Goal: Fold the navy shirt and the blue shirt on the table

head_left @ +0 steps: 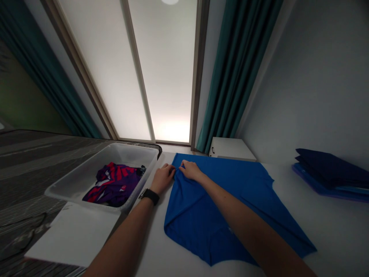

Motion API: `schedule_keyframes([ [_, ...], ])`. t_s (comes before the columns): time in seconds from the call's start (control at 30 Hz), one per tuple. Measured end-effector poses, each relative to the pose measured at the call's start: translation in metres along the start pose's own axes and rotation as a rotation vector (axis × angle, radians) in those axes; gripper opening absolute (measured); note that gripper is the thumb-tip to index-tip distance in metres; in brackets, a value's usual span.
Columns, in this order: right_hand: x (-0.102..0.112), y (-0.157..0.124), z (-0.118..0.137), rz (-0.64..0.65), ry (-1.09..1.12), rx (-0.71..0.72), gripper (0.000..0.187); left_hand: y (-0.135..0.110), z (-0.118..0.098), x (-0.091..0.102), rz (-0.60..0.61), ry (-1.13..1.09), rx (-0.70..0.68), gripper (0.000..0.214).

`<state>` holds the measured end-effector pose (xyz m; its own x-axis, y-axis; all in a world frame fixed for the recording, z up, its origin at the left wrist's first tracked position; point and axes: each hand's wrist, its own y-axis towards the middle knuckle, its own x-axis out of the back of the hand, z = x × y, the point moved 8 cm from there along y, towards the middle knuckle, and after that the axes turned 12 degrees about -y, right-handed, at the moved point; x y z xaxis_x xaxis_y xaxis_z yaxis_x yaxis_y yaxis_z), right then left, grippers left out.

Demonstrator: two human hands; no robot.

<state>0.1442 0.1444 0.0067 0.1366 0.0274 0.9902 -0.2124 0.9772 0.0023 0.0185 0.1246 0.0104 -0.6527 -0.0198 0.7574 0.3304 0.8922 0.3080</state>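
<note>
A bright blue T-shirt (230, 200) lies spread on a white table (331, 227). My left hand (162, 178), with a dark watch on its wrist, pinches the shirt's far left edge. My right hand (190, 170) is closed on the same edge just beside it, the two hands nearly touching. My right forearm lies across the shirt.
A clear plastic bin (86, 173) holding a purple and red striped garment (113, 184) stands left of the shirt. A stack of folded dark blue clothes (331, 173) sits at the right. A small white cabinet (230, 148), teal curtains and a bright window are behind.
</note>
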Motion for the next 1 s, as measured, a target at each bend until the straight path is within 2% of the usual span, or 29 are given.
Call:
schedule_keyframes([
  [0.17, 0.005, -0.006, 0.002, -0.030, -0.056, 0.001, 0.020, 0.000, 0.001, 0.002, -0.015, -0.017, 0.014, 0.022],
  [0.4, 0.011, -0.012, 0.000, -0.037, -0.099, -0.002, 0.020, 0.000, 0.010, 0.003, -0.024, -0.235, 0.053, 0.020],
  [0.63, 0.012, -0.016, -0.006, -0.015, -0.146, -0.077, 0.022, 0.002, 0.003, 0.002, -0.017, -0.089, -0.012, 0.018],
  [0.8, 0.012, -0.024, -0.007, -0.003, -0.146, -0.113, 0.032, 0.002, 0.003, 0.002, -0.029, -0.043, -0.013, 0.017],
  [1.0, 0.019, -0.044, -0.030, 0.080, -0.082, -0.087, 0.040, 0.000, 0.001, 0.001, -0.003, 0.011, -0.001, 0.019],
])
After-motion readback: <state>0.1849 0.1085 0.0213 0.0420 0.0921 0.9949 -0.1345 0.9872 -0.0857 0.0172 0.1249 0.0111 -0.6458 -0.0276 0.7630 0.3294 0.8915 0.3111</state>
